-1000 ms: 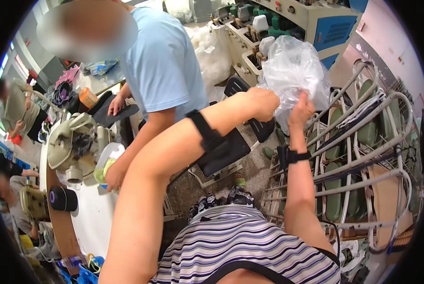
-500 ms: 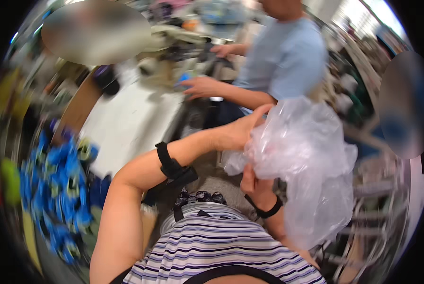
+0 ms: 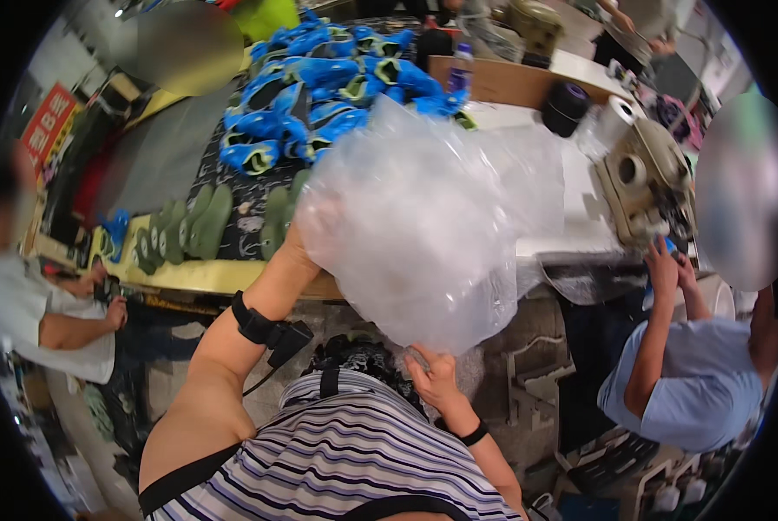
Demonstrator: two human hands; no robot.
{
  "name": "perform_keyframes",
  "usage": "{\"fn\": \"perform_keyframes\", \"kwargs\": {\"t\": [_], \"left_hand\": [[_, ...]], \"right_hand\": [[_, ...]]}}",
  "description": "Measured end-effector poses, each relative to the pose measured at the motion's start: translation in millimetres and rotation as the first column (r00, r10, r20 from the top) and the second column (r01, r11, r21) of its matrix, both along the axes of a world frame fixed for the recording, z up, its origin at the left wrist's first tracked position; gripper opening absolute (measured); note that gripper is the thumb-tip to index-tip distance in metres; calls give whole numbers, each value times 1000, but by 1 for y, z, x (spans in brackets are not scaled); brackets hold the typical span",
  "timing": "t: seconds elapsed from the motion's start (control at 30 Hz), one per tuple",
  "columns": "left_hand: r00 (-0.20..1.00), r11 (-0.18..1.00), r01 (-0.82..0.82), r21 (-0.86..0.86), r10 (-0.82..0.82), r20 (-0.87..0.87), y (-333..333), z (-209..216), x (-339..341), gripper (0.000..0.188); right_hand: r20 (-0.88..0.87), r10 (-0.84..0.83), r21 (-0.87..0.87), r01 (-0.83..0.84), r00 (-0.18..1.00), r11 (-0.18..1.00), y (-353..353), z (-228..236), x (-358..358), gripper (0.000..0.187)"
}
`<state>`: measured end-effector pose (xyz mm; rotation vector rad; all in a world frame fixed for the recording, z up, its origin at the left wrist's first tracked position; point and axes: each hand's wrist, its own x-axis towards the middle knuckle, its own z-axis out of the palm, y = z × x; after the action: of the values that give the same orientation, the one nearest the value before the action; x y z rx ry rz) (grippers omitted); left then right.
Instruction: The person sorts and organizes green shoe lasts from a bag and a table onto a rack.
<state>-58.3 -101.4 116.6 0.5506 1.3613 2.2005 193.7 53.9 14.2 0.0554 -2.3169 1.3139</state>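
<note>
You gripped the bag [image 3: 423,226] with both hands, left hand [image 3: 306,234] high, right hand [image 3: 432,378] beneath; supporting its base kept it steady.

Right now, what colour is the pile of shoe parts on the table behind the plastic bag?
Bright blue with yellow-green accents: the shoe parts, clearest in the head view.

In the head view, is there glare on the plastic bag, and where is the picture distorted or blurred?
Head view: bright glare on the clear plastic bag, which veils the left hand; table edge bends near the rim; right hand is sharp.
</note>
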Motion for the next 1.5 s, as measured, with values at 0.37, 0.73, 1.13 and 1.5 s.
{"fn": "perform_keyframes", "kwargs": {"t": [0.37,0.73,1.13,1.5], "left_hand": [[968,982,-169,83,150,199,-249,4,-90,44],[635,541,-758,-363,487,-600,-402,-19,-192,34],[103,412,-904,-119,-62,-993,-262,167,-195,45],[444,196,-794,-576,-460,-769,-347,68,-223,18]], "right_hand": [[20,211,-986,-16,977,168,-66,76,-187,56],[-45,439,-926,-203,898,319,-90,56,-423,32],[-54,377,-617,-328,925,715,-226,107,-502,23],[88,672,-716,-423,735,556,-176,84,-496,10]]}}
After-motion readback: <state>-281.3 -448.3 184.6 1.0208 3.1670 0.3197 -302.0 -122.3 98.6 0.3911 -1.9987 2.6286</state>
